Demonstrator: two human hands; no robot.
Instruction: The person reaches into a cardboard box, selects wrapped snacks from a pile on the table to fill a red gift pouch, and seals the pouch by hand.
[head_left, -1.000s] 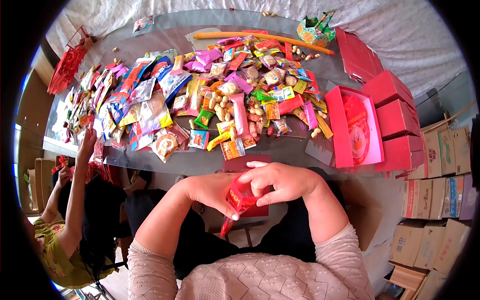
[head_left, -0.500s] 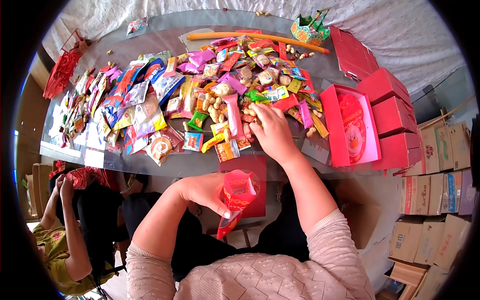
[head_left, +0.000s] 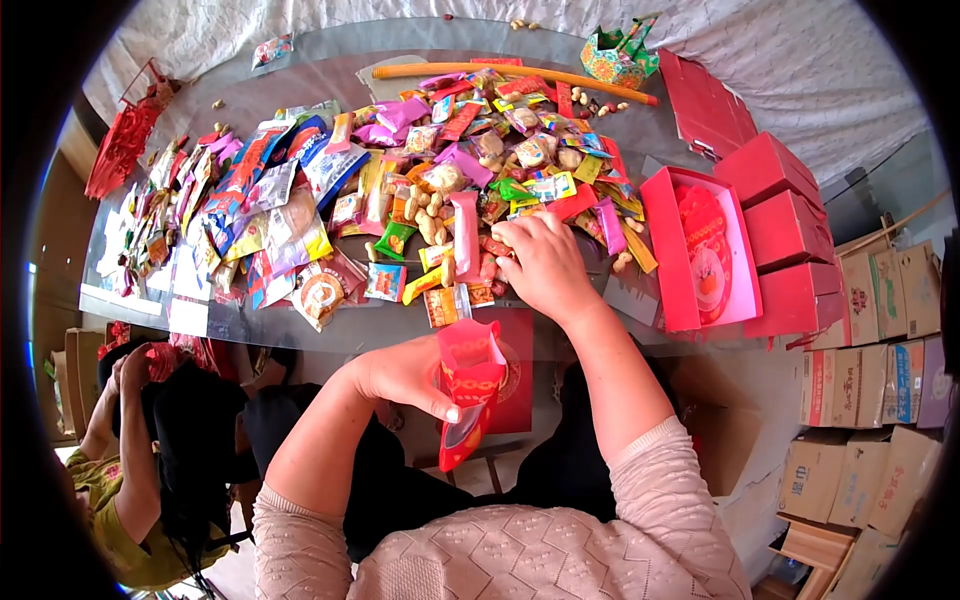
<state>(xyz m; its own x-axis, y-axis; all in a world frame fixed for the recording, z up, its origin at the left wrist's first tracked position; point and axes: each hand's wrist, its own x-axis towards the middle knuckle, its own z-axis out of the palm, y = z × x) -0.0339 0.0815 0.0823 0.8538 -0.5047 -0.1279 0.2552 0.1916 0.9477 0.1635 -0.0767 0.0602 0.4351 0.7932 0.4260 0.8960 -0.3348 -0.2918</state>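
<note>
My left hand (head_left: 408,380) grips a red patterned gift bag (head_left: 470,375), its mouth open and facing up, in front of the table edge. At the near right edge of the candy heap (head_left: 440,170), my right hand (head_left: 548,262) has its fingers curled in and pinched together. Whatever sits between those fingertips is mostly hidden. Reddish wrapped sweets (head_left: 492,268) lie just beside them. Left of the hand are a long pink wrapped snack (head_left: 466,235) and loose peanuts (head_left: 432,218). A green-wrapped sweet (head_left: 395,241) lies farther left.
An open red box (head_left: 655,250) with red bags inside stands on the right, beside stacked red boxes (head_left: 790,235). An orange stick (head_left: 515,74) borders the heap behind. Another person's hands (head_left: 125,370) hold red material at the left. Cardboard boxes (head_left: 880,385) are stacked far right.
My right hand has drawn slightly back toward me, its fingers more curled. My left hand has raised the red bag a little and turned its mouth upright.
</note>
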